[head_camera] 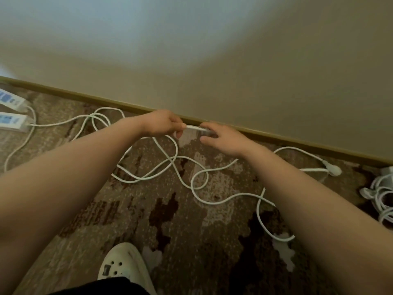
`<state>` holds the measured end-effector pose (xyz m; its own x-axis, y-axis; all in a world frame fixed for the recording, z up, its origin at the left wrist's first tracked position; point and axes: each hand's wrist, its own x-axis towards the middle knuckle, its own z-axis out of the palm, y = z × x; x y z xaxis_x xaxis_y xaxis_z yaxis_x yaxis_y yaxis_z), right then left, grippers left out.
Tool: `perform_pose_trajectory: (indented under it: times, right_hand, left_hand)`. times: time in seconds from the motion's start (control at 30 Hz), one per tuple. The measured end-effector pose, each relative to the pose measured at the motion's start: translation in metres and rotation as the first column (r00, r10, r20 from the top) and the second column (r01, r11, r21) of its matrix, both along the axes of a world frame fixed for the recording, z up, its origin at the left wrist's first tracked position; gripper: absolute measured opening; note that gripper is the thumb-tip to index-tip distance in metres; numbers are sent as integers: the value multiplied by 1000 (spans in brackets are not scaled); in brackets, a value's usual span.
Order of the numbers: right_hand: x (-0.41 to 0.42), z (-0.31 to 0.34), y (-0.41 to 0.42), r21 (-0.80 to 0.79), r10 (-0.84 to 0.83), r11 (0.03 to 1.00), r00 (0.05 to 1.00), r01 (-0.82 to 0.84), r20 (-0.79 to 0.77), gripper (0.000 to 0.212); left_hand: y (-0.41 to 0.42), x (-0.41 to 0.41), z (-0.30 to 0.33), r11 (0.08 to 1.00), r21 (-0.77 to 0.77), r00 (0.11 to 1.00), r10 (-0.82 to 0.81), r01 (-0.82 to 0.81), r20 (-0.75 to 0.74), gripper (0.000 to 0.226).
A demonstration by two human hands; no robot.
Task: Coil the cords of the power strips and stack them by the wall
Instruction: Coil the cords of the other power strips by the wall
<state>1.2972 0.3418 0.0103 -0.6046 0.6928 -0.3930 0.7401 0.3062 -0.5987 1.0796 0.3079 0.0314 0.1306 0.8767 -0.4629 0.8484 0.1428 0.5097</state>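
Near the baseboard (276,136), white cord (194,127) pinched between left hand (162,124) and right hand (223,139); power-strip (12,122) labels illegible.

Both my hands on one white cord, close to the baseboard.

My left hand (163,124) pinches the cord (194,127) and my right hand (223,139) meets it with fingers spread, a short stretch taut between them. The rest lies in loose loops on the patterned carpet (191,241). Two power strips (12,111) sit at far left, a plug (332,169) to the right, and a bundle of coiled cord (380,194) at the right edge. My pale clog (125,267) shows below.
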Motion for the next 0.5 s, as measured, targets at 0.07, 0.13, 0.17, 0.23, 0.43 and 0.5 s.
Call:
perform_pose_trajectory:
  times: [0.07, 0.13, 0.17, 0.23, 0.43, 0.5]
  right_hand:
    - [-12, -2, -7, -30, -81, 997, 983, 77, -164, 24]
    - [-17, -4, -9, 13, -158, 986, 957, 166, -243, 27]
    - [-19, -4, -9, 38, -186, 979, 947, 203, -261, 29]
    - [-21, -5, -9, 23, -270, 956, 909, 292, -318, 30]
    - [-11, 7, 8, -158, -581, 773, 588, 614, -562, 35]
    - [-4, 11, 13, -189, -610, 737, 519, 649, -599, 37]
  left_hand:
    - [-4, -4, 5, 999, 36, 998, 39, -41, 47, 37]
    - [-11, -17, 9, 994, 55, 991, 93, -98, 95, 37]
    - [-15, -25, 10, 991, 56, 986, 116, -123, 122, 36]
    - [-23, -38, 10, 986, 66, 978, 141, -152, 155, 35]
    - [-41, -73, 11, 963, 135, 971, 224, -233, 79, 44]
    - [-47, -82, 15, 946, 158, 958, 273, -284, 86, 47]
